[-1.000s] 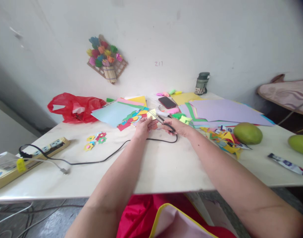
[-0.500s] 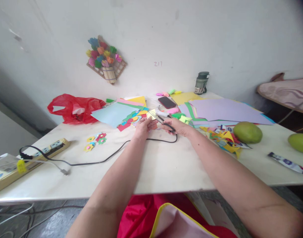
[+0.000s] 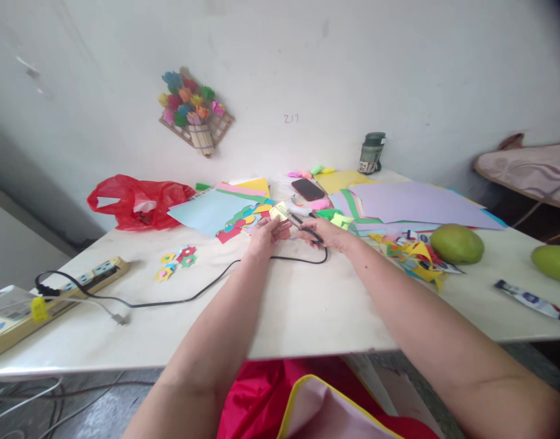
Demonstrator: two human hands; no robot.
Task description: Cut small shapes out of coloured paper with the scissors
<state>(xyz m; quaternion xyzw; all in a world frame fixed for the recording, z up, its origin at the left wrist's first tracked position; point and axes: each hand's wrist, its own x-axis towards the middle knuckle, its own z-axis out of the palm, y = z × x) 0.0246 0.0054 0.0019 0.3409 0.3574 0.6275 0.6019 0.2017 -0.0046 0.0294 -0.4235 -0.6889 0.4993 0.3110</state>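
Across the table (image 3: pixel 307 317), my arms are slanting forward and inward. My left hand (image 3: pixel 266 233) is pinching the paper (image 3: pixel 278 211), which is showing just beyond the thumb. My right hand (image 3: pixel 326 234) is curling around the handles of the scissors (image 3: pixel 310 231), whose blades are pointing leftward at the paper.

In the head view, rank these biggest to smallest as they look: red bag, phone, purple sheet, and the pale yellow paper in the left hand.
1. Purple sheet and red bag, too alike to rank
2. Phone
3. Pale yellow paper, partly covered by the left hand
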